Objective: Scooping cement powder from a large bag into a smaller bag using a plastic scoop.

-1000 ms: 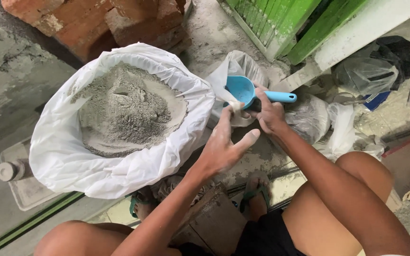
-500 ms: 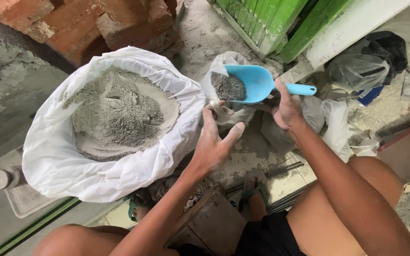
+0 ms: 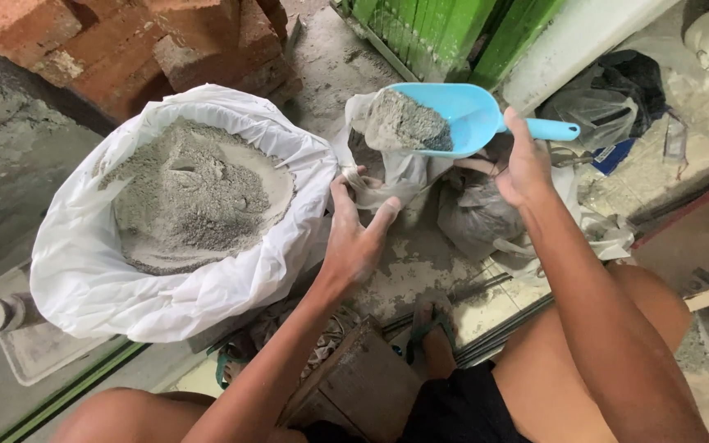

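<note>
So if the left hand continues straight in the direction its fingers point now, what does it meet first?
The left hand already pinches the rim of the small plastic bag. Going straight on, it would press into that bag, below the heaped blue scoop. Beyond it comes probably the green door frame, though depth is unclear.

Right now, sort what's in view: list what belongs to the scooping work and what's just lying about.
In use:
- blue scoop, heaped with grey powder, held by the right hand
- small plastic bag, held open by the left hand
- big white sack of grey powder

Lying about:
- red bricks
- green shutter
- crumpled clear bags
</note>
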